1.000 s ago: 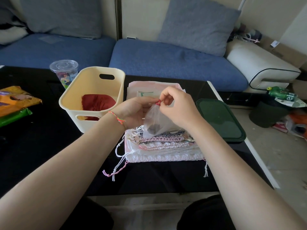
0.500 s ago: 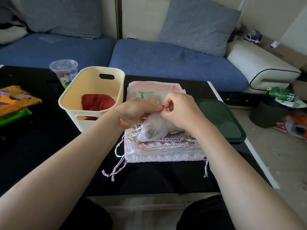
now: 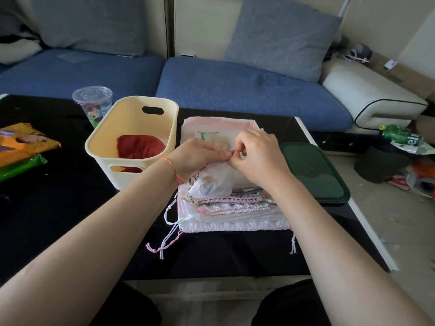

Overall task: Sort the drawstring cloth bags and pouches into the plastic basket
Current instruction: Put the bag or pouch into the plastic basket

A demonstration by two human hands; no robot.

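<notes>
Both my hands meet over the middle of the tabletop: my left hand and my right hand each pinch the red drawstring at the mouth of one sheer white pouch, fingers curled tight on it. The pouch hangs just below my fingertips, its bottom resting on the stack of cloth bags; something dark shows through it. I cannot count the bags in the stack exactly; several gathered edges show, pink and white. Cords trail off the stack's near left corner onto bare black table. One cream plastic basket stands just left of the stack, with one red bag inside. One dark green lid lies at the right edge. One clear cup stands behind the basket; snack packets lie at the left edge. Open tabletop lies along the near edge.
</notes>
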